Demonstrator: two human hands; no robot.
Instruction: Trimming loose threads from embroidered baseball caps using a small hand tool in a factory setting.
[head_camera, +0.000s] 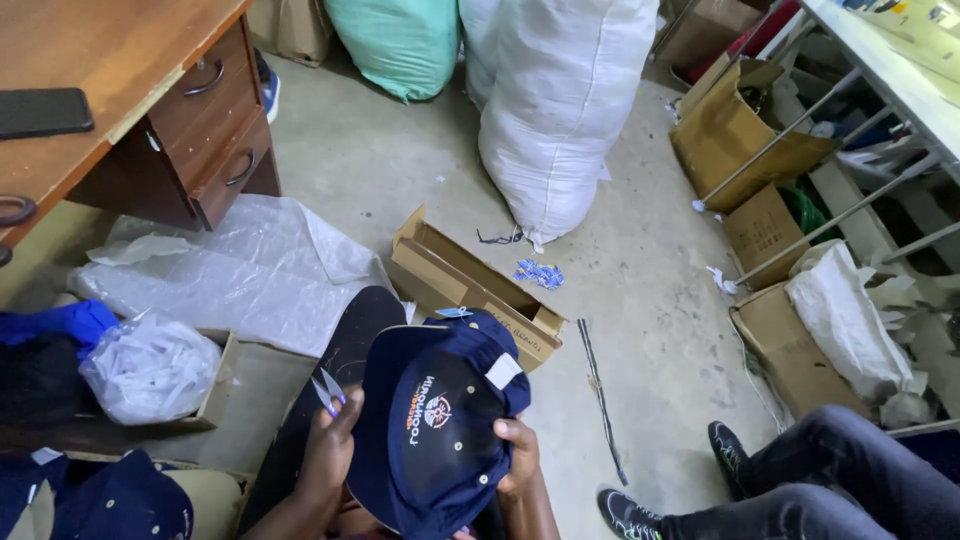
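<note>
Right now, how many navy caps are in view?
2. One navy cap is held between the left hand and right hand, the left also gripping small snips. Another cap lies at lower left. More may be hidden.

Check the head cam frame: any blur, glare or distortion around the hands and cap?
Head view: navy cap sharp, its embroidery readable; left hand with small snips and right hand crisp, no motion blur. Soft even light, faint shadows, no glare. Wide-angle bending at the desk and table legs.
</note>
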